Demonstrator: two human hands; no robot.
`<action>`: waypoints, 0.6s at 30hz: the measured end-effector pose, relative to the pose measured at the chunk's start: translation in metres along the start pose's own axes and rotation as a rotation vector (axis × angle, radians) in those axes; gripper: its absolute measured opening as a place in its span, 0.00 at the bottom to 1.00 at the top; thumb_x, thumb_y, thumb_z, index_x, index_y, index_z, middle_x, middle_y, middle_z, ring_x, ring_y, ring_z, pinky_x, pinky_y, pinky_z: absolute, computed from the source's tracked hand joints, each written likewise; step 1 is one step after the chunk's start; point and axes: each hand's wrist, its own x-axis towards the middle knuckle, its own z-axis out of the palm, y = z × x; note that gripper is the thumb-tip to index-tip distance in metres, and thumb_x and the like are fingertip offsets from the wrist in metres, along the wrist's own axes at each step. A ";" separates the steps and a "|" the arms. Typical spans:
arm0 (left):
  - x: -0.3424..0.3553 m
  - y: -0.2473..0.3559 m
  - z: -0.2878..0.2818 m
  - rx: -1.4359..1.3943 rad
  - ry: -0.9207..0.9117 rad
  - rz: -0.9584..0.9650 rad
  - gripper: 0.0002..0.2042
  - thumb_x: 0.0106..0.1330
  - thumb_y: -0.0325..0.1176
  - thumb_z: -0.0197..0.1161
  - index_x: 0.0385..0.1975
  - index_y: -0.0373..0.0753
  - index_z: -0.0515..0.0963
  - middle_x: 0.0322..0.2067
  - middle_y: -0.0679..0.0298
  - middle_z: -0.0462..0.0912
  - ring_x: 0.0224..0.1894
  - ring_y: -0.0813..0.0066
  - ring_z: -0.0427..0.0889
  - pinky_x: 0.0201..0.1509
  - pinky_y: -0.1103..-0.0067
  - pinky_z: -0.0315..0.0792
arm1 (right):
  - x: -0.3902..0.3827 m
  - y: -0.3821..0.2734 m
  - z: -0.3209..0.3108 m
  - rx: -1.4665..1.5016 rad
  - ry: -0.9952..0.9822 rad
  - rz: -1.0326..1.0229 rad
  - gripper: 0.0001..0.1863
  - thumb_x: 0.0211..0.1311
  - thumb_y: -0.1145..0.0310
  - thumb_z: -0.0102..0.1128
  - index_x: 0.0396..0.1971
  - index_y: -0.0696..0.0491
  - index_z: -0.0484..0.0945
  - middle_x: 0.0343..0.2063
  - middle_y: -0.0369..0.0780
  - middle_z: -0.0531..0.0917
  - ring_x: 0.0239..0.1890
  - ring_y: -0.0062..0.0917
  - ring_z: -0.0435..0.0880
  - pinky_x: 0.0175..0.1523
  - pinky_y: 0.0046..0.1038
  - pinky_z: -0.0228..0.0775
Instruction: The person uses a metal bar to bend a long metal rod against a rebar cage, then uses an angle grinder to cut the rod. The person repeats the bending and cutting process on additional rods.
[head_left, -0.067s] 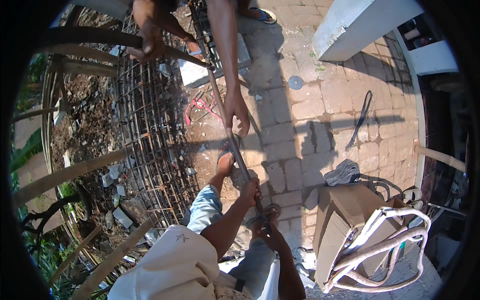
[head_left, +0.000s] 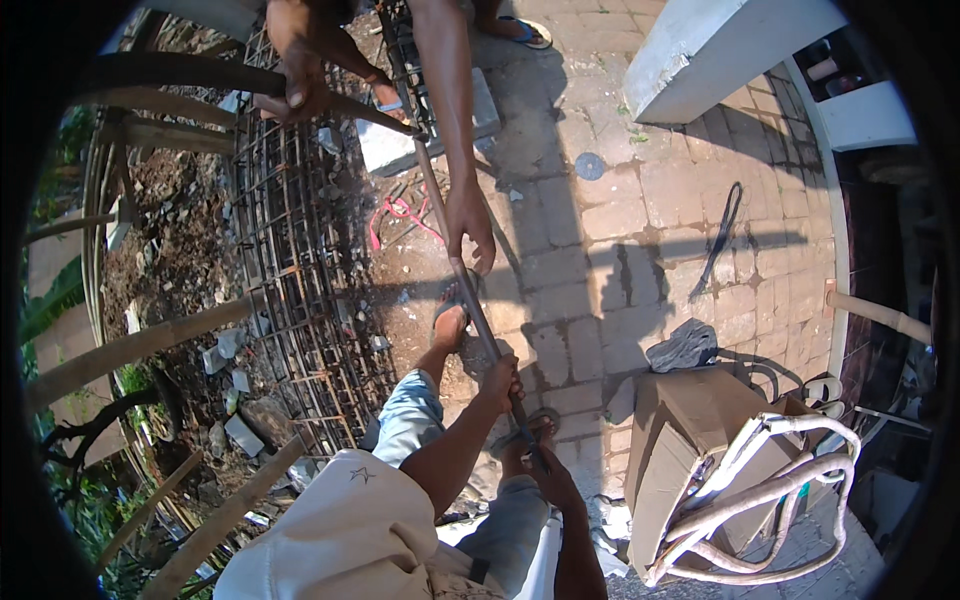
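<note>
My left hand (head_left: 500, 385) is wrapped round a long dark metal rod (head_left: 476, 320) that runs diagonally up from near my body. Lower down, my right hand (head_left: 550, 480) is closed round the same rod near its bottom end. A co-worker's hand (head_left: 469, 225) hangs beside the rod's middle, fingers loosely apart. The co-worker's other hand (head_left: 297, 92) grips a dark bar (head_left: 190, 72) at the upper left, which meets the far part of my rod near a pale block (head_left: 379, 150).
A rebar cage (head_left: 290, 250) lies along the left, among bamboo poles (head_left: 140, 355) and rubble. A pink strap (head_left: 392, 210) is on the paving (head_left: 640, 290). At right are a concrete pillar (head_left: 680, 70), a dark loop (head_left: 720, 235), and a cardboard box (head_left: 680, 420) with coiled white hose (head_left: 780, 470).
</note>
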 end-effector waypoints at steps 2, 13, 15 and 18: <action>0.002 0.002 0.008 0.003 0.065 -0.009 0.12 0.59 0.38 0.54 0.17 0.50 0.59 0.10 0.74 0.53 0.10 0.78 0.56 0.19 0.74 0.60 | -0.012 0.013 -0.007 0.291 0.190 0.093 0.31 0.63 0.47 0.54 0.54 0.58 0.71 0.46 0.46 0.81 0.48 0.36 0.80 0.52 0.34 0.70; 0.019 0.003 0.011 0.026 -0.062 0.033 0.15 0.59 0.38 0.54 0.14 0.52 0.57 0.09 0.74 0.53 0.10 0.79 0.54 0.20 0.74 0.60 | 0.098 0.012 0.097 2.520 0.444 -0.899 0.12 0.63 0.56 0.54 0.34 0.49 0.78 0.26 0.30 0.82 0.38 0.23 0.80 0.56 0.34 0.63; 0.017 0.004 0.014 0.019 0.008 -0.016 0.14 0.60 0.38 0.54 0.14 0.51 0.59 0.09 0.74 0.54 0.10 0.77 0.57 0.21 0.73 0.61 | 0.120 0.005 0.094 2.346 0.305 -1.031 0.12 0.67 0.58 0.50 0.28 0.48 0.75 0.19 0.28 0.78 0.33 0.21 0.78 0.51 0.32 0.64; 0.007 0.012 0.027 0.011 -0.001 -0.043 0.13 0.60 0.37 0.54 0.16 0.49 0.60 0.10 0.72 0.55 0.11 0.75 0.59 0.21 0.72 0.62 | 0.130 -0.001 0.076 1.933 0.220 -1.357 0.17 0.71 0.59 0.42 0.21 0.47 0.71 0.15 0.27 0.73 0.29 0.19 0.76 0.46 0.29 0.63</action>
